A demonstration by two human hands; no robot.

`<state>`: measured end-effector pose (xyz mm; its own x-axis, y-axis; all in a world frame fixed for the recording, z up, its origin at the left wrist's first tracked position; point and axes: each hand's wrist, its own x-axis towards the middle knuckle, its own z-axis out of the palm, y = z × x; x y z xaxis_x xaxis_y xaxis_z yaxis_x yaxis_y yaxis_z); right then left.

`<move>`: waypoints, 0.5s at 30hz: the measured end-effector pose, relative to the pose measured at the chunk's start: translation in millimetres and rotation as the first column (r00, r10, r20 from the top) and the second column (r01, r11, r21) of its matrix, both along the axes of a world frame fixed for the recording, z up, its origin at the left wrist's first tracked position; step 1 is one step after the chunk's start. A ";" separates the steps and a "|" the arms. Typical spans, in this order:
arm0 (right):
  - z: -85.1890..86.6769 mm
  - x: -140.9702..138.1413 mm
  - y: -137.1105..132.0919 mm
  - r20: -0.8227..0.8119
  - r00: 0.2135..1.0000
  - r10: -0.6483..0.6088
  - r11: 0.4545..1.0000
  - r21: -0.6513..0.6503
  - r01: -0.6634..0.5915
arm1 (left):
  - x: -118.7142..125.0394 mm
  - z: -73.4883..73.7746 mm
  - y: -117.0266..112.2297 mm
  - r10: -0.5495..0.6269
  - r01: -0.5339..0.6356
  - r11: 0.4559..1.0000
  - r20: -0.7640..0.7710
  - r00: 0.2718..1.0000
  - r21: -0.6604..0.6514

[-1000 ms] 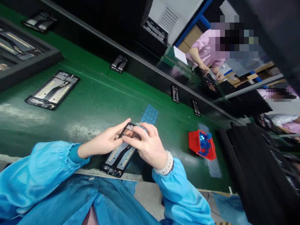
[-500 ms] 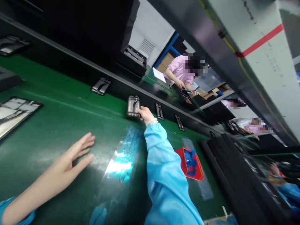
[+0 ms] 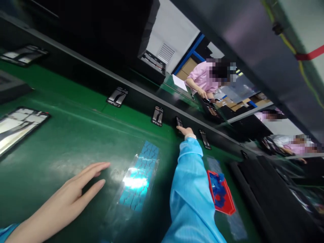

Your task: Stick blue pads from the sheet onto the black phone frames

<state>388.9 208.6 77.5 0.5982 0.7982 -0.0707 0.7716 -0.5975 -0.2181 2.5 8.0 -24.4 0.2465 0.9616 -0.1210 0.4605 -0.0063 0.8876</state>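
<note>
My left hand [image 3: 76,189] lies flat on the green belt [image 3: 76,135], fingers stretched out and holding nothing, just left of a shiny sheet of blue stickers [image 3: 139,179]. My right arm in a blue sleeve reaches far across the belt. My right hand [image 3: 186,131] is at the black conveyor strip [image 3: 136,101], its fingers extended beside a small phone frame [image 3: 179,122] and holding nothing. Another phone frame [image 3: 157,116] lies on the strip just to the left, apart from the hand.
More phone frames ride the strip [image 3: 117,97] [image 3: 204,139]. A larger frame [image 3: 17,126] lies on the belt at left. A red bin [image 3: 227,207] with blue scraps stands right of my sleeve. A person in pink [image 3: 202,79] works at the far side.
Both hands left the frame they worked on; the right hand carried it across to the black strip and let go. The left hand now rests flat on the belt.
</note>
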 end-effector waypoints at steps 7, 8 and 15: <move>-14.9 -136.4 -145.8 -0.120 0.770 0.627 0.770 0.243 -0.589 | 21.2 41.9 0.5 0.163 -0.021 0.965 0.534 0.829 -0.262; -19.0 -157.2 -170.5 -0.092 0.679 0.729 0.674 0.270 -0.687 | 22.1 45.8 1.4 0.222 -0.062 0.954 0.552 0.803 -0.293; -47.3 -155.5 -265.1 -0.129 0.750 0.649 0.728 0.391 -0.563 | -11.4 45.7 12.6 0.173 -0.087 0.966 0.360 0.917 -0.241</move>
